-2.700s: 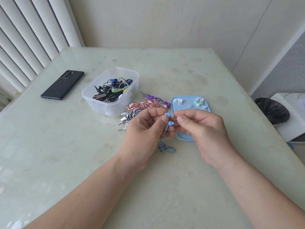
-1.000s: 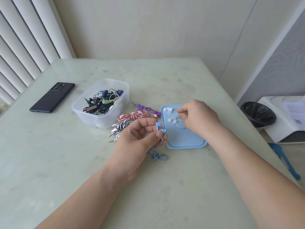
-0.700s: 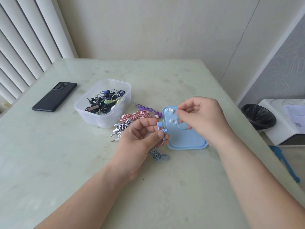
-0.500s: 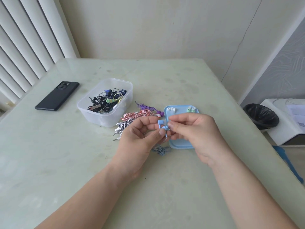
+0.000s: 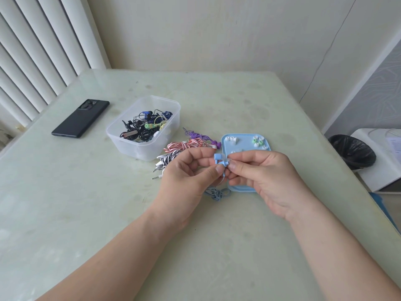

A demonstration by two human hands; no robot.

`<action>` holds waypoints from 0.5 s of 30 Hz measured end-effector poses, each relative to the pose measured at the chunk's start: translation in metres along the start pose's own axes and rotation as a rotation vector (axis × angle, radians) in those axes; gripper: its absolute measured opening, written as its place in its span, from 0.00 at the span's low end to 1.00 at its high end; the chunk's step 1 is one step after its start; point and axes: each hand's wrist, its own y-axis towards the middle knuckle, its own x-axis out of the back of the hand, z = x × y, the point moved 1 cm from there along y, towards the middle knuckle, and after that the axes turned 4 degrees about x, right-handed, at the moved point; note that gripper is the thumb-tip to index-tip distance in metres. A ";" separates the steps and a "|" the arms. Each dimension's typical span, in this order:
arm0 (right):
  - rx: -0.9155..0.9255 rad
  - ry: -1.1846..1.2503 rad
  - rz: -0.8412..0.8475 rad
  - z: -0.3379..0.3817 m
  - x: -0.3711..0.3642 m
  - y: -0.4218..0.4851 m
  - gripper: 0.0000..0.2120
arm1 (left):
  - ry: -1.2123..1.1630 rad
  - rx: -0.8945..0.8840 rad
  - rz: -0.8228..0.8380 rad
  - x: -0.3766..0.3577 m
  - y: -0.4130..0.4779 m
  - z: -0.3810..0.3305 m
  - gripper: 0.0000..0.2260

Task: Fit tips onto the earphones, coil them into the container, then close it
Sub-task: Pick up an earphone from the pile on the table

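**Fig. 1. Fitting a tip to a pale blue earphone, both hands at work above the table**

The pale blue in-ear earphones (image 5: 218, 158) are held just above the table, in front of the pale blue plastic lid (image 5: 243, 189). The left hand (image 5: 191, 170) is curled round them, thumb and forefinger pinching the stems. The right hand (image 5: 264, 177) pinches the end of the lower bud between thumb and forefinger. Whether a tip sits between those fingers cannot be told. The earphones' thin blue cable (image 5: 216, 193) hangs down into a loose knot on the table.

Handling (judged): the earphones are very light, with small hard buds and a limp cable that tangles readily. A silicone tip is soft, stretchy and easily dropped. The bud is best held by its rigid stem, close to the nozzle, and never by the cable, which gives no purchase.

Loose white silicone tips (image 5: 231, 139) and green silicone tips (image 5: 257, 141) lie at the far end of the lid. The clear rectangular plastic container (image 5: 152, 148) stands to the left, open and holding tangled dark earphones. Between it and the lid lie three bundled sets: red-and-white (image 5: 186, 145), purple (image 5: 196, 135) and black-and-white (image 5: 169, 158).

The pale green glossy table (image 5: 86, 192) looks smooth and faintly stained, so small tips may well roll or slide on it. A black smartphone (image 5: 80, 118) lies at far left, near white vertical blinds (image 5: 39, 51). A black-lined waste bin (image 5: 352, 152) stands on the floor at right.
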 end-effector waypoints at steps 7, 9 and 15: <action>-0.039 0.009 0.007 0.004 -0.001 -0.003 0.10 | 0.019 -0.009 -0.019 0.001 -0.001 -0.002 0.12; -0.037 -0.003 0.002 0.005 -0.002 -0.003 0.09 | 0.035 -0.010 -0.022 0.002 -0.001 -0.002 0.12; 0.015 -0.056 0.005 0.005 -0.004 -0.004 0.06 | 0.046 -0.006 -0.024 0.002 -0.001 -0.003 0.11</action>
